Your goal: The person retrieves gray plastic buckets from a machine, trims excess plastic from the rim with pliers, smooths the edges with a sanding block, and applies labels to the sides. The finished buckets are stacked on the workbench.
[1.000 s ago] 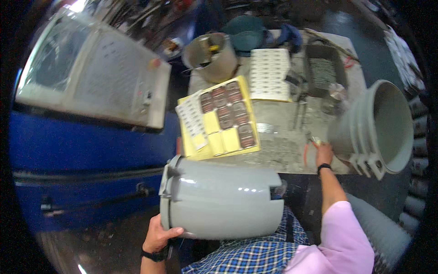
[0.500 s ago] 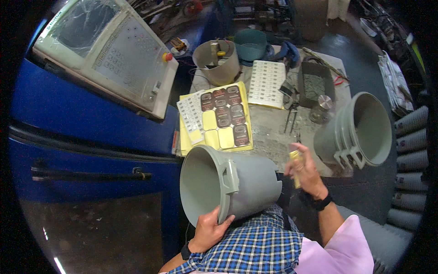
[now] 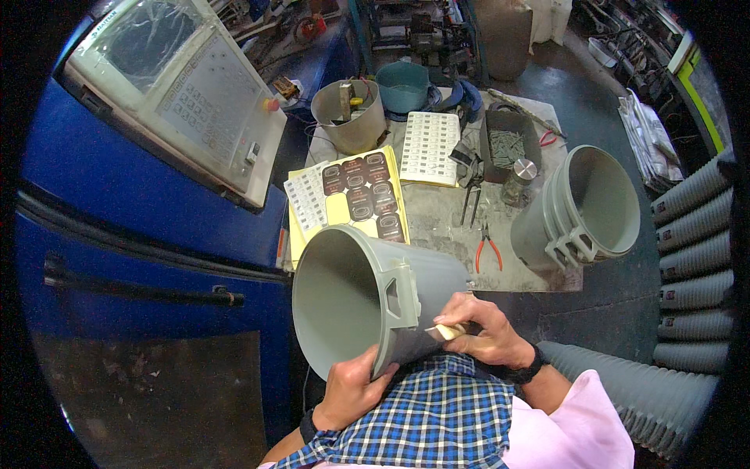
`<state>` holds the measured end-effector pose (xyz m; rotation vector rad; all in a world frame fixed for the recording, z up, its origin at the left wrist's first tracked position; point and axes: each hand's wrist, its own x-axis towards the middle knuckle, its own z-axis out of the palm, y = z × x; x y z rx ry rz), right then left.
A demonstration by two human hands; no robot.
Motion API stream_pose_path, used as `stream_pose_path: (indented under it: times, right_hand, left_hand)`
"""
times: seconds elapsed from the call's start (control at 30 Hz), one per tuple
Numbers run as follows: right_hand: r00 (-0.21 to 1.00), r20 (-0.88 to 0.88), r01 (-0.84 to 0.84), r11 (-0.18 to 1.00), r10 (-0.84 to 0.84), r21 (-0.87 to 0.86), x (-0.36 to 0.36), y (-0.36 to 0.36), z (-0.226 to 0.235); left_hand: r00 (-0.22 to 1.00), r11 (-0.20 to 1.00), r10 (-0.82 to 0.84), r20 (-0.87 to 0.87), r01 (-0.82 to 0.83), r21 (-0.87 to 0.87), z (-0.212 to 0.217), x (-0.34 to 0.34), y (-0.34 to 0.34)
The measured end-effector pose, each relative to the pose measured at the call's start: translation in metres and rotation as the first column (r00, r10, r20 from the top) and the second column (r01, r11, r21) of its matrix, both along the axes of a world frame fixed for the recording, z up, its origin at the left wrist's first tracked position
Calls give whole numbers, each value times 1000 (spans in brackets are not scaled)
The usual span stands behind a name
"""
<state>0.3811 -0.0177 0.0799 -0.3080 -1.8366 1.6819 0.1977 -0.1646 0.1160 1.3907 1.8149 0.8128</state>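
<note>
A grey plastic bucket [image 3: 336,305] lies tilted across my lap, its mouth turned to the left and its handle bracket [image 3: 401,297] facing up. My left hand [image 3: 355,387] grips the near rim, thumb outside and fingers mostly hidden. In my right hand [image 3: 488,332] is a small knife [image 3: 449,332] with a pale yellow handle, held closed between fingers and thumb. Its short blade points left, at the bucket's outer wall below the bracket; whether it touches is hard to tell. A blue checked cloth [image 3: 437,399] covers my lap under the bucket.
Ahead is a worktable [image 3: 437,234] with label sheets [image 3: 363,191], red-handled pliers [image 3: 489,250], a glass jar [image 3: 518,184] and a dark bin [image 3: 508,141]. Nested grey buckets [image 3: 582,207] lie at its right. Bucket stacks [image 3: 695,234] stand farther right; a blue machine [image 3: 156,234] borders the left.
My right hand has come down and left with the knife, from beside the bucket's base to its wall near the bracket. My left hand keeps its grip. The view has shifted slightly.
</note>
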Motion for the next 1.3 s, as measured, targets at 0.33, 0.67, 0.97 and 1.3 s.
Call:
stream_pose_path:
  times: [0.33, 0.67, 0.97, 1.3]
  right_hand:
    - [995, 12, 101, 995, -101, 18, -7, -11, -2]
    - [994, -16, 108, 992, -108, 68, -11, -9, -5]
    - [945, 26, 321, 937, -327, 138, -24, -1, -13]
    - [979, -63, 200, 970, -193, 136, -16, 2, -15]
  left_hand:
    - [999, 998, -48, 17, 48, 35, 2, -2, -4]
    - [996, 995, -88, -6, 88, 36, 2, -5, -6]
    - [1000, 1000, -14, -5, 14, -6, 6, -3, -7]
    - [996, 997, -78, -38, 78, 18, 5, -2, -3]
